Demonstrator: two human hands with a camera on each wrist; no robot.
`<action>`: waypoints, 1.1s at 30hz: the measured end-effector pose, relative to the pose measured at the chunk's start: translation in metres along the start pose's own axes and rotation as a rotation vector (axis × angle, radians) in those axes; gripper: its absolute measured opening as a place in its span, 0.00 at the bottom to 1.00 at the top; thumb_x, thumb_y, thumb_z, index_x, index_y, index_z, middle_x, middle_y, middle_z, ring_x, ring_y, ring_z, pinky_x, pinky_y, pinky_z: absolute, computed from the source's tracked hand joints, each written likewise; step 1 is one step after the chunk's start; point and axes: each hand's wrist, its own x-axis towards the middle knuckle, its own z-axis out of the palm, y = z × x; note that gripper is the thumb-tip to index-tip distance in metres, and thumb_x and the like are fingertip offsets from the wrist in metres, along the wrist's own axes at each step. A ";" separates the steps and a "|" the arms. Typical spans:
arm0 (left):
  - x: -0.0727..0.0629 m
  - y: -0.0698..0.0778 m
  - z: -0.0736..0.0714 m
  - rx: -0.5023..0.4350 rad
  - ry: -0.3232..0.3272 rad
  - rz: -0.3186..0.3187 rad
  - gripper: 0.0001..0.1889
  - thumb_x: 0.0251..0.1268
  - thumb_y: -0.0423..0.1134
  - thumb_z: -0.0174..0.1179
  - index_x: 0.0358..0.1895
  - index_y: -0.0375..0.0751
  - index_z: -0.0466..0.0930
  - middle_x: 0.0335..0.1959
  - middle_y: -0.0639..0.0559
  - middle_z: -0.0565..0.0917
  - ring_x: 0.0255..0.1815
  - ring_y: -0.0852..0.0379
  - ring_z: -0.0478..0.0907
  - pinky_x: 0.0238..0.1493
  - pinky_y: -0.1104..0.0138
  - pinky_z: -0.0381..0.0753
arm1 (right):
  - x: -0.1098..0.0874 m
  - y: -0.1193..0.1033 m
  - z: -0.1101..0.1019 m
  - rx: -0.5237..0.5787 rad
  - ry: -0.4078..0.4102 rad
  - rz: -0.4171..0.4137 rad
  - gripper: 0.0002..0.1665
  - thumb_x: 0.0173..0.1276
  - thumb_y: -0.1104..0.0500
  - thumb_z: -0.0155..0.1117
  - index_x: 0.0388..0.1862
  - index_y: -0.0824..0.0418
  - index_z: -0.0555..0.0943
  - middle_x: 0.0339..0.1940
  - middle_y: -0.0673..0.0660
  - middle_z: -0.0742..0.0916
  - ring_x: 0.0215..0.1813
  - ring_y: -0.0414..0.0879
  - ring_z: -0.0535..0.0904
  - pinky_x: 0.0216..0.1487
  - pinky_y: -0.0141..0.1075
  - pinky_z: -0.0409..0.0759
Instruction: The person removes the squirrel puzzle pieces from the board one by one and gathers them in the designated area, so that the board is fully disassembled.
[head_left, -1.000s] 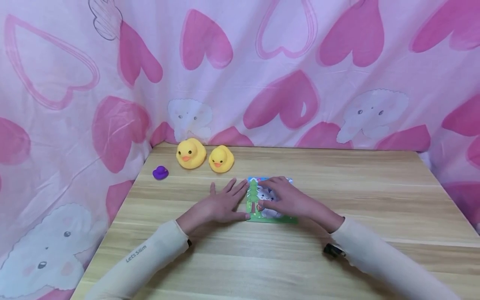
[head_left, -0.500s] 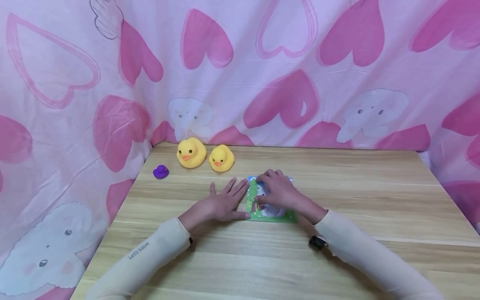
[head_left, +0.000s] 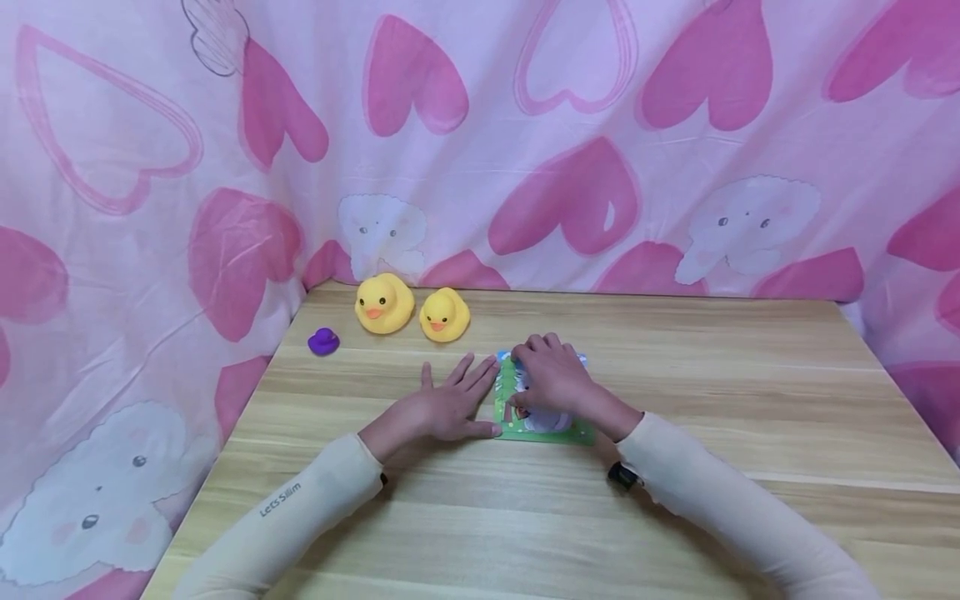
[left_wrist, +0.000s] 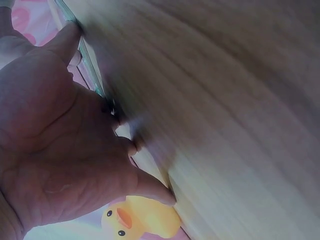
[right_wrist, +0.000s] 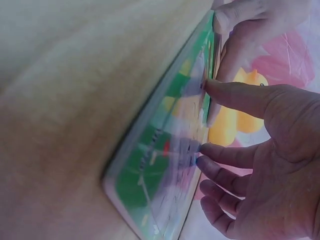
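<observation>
Pink cloth (head_left: 480, 150) printed with darker hearts and pale, fluffy animal faces fills the upper frame and runs down its left side, behind a wood-grain surface (head_left: 712, 375). Toward the upper left of that surface sit a larger yellow duck (head_left: 385, 304) and, just beside it on its right, a smaller yellow duck (head_left: 445, 316), both with orange beaks. A little purple duck (head_left: 323, 342) sits near them, farther left and slightly lower in the frame.

Just below and right of the frame's centre, an illustrated board (head_left: 546, 423) lies flat, with a green tree along its left side. The left hand (head_left: 450, 408) is spread wide and grips nothing, its thumb tip at the board's left edge. The right hand (head_left: 553, 379) arches over the board, thumb and fingers well apart and lightly bent, the foremost tips touching its face rather than closing round it. Thin lines across that face in the right wrist view may be puzzle seams, though glare and blur leave this uncertain. Lower left, the cream left sleeve (head_left: 292, 517) bears dark lettering; a small black device (head_left: 622, 476) shows at the cuff of the right sleeve (head_left: 735, 500).
</observation>
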 end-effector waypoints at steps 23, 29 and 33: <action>0.000 0.000 -0.002 -0.018 -0.011 -0.006 0.54 0.72 0.76 0.48 0.88 0.59 0.29 0.90 0.60 0.29 0.91 0.45 0.25 0.75 0.19 0.31 | 0.021 0.024 0.004 0.337 -0.105 -0.011 0.43 0.52 0.46 0.89 0.61 0.58 0.77 0.62 0.60 0.77 0.59 0.52 0.76 0.68 0.50 0.79; 0.001 0.000 -0.003 -0.029 -0.011 -0.007 0.55 0.72 0.76 0.49 0.88 0.59 0.29 0.90 0.60 0.29 0.91 0.45 0.25 0.75 0.19 0.30 | 0.022 0.031 0.006 0.401 -0.088 -0.023 0.38 0.55 0.50 0.87 0.59 0.58 0.76 0.60 0.60 0.77 0.58 0.52 0.75 0.70 0.51 0.77; 0.001 0.000 -0.003 -0.027 -0.016 -0.006 0.54 0.73 0.76 0.49 0.88 0.58 0.28 0.90 0.60 0.28 0.91 0.45 0.25 0.75 0.19 0.30 | 0.021 0.033 0.005 0.427 -0.069 -0.046 0.33 0.58 0.53 0.85 0.57 0.58 0.77 0.58 0.60 0.79 0.58 0.53 0.76 0.68 0.51 0.76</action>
